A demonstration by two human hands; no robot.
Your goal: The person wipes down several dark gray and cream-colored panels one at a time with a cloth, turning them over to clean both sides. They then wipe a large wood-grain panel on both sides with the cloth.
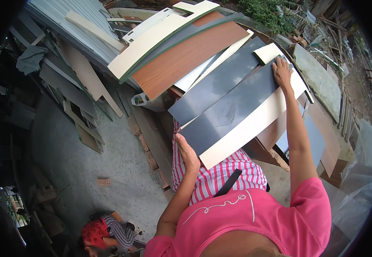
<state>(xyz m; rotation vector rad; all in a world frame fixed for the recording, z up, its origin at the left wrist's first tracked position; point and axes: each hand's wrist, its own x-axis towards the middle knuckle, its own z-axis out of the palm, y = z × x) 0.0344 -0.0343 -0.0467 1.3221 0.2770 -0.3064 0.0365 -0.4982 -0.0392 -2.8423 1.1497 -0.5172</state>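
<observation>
A long dark grey panel (233, 109) lies slanted before me, glossy, with faint smears on its surface. My left hand (187, 153) rests against its near left end, fingers stretched along the edge. At the far right end, my right hand (282, 73) presses down on the panel with curled fingers. Something small and grey shows at those fingertips, too little to identify. Under the dark panel, a cream panel (248, 128) sticks out along the near side. Another dark grey panel (216, 85) lies alongside, farther away.
Beyond lie a reddish-brown wood-grain panel (186, 58) and several cream strips. More boards (74, 68) lean at the left by corrugated metal (74, 21). A brick (104, 182) sits on the concrete floor. Another person (109, 231) in red is low at bottom left.
</observation>
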